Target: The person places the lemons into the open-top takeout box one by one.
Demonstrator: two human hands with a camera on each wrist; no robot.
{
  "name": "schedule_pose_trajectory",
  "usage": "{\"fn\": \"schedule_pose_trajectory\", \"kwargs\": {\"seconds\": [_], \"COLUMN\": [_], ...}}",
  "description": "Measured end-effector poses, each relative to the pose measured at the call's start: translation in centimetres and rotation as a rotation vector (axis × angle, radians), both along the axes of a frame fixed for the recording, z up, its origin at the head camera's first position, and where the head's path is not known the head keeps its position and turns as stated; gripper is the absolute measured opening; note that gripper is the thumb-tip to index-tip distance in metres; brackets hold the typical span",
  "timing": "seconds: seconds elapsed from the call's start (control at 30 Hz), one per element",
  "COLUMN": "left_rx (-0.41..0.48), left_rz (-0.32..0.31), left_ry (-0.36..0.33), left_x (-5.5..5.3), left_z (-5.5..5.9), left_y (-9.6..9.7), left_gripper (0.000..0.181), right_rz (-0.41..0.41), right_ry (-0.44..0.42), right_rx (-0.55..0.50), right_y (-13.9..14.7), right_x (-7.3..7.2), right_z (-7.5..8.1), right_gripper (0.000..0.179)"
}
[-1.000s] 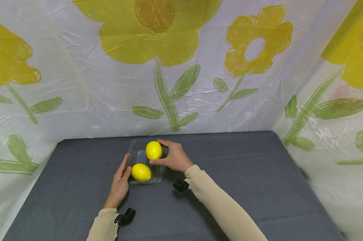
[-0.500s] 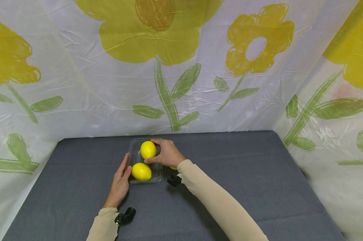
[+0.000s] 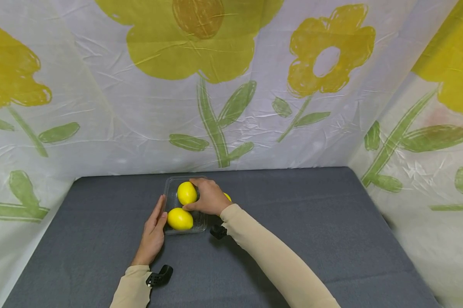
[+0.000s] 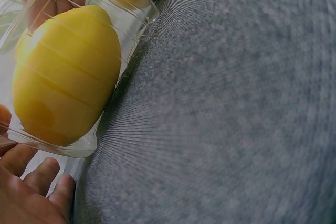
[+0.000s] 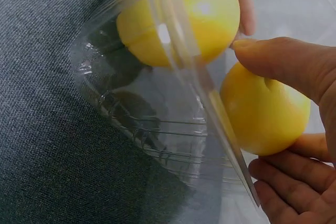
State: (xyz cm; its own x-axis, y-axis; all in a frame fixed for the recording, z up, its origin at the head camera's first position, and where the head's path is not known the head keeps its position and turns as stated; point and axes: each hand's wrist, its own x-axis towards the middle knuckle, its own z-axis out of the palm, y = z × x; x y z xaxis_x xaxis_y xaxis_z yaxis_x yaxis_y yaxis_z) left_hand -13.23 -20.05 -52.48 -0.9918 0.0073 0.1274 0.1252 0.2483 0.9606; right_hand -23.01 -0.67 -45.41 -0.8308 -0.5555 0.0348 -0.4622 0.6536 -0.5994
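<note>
A clear plastic tray [image 3: 199, 222] lies toward the far side of the table with two lemons in it. The nearer lemon [image 3: 180, 219] rests in the front part. My right hand [image 3: 209, 198] grips the other lemon [image 3: 187, 193] at the back, thumb on its near side and fingers round its far side. In the right wrist view that lemon [image 5: 265, 111] sits between thumb and fingers, beside the tray wall. Along the tray's left side, my left hand [image 3: 152, 233] touches the wall with fairly straight fingers. The left wrist view shows its fingers [image 4: 42, 177] just outside the rim.
A third lemon [image 3: 227, 197] is outside the tray on the right, mostly hidden behind the right hand and wrist. Dark grey cloth [image 3: 312, 214] covers the table. A white curtain [image 3: 139, 128] printed with yellow flowers hangs behind it.
My right hand has carried its lemon left, farther into the tray. The lemon outside has come partly into view behind the right wrist. The left hand has stayed at the tray's side.
</note>
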Motion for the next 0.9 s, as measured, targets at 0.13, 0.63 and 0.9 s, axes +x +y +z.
{"fn": "schedule_pose_trajectory", "kwargs": {"seconds": [0.13,0.63,0.9], "left_rx": [-0.003,-0.007,-0.007], "left_rz": [0.002,-0.006,-0.009], "left_ry": [0.003,-0.001,0.003], "left_x": [0.02,-0.05,0.00], "left_z": [0.04,0.06,0.18], "left_y": [-0.01,-0.07,-0.01], "left_gripper": [0.056,0.056,0.056], "right_rz": [0.007,0.003,-0.001], "right_ry": [0.025,0.030,0.025], "right_rx": [0.023,0.038,0.094], "right_y": [-0.17,-0.47,-0.86], "right_x": [0.01,-0.15,-0.08], "right_z": [0.00,-0.08,-0.05], "right_gripper": [0.085,0.084,0.086]}}
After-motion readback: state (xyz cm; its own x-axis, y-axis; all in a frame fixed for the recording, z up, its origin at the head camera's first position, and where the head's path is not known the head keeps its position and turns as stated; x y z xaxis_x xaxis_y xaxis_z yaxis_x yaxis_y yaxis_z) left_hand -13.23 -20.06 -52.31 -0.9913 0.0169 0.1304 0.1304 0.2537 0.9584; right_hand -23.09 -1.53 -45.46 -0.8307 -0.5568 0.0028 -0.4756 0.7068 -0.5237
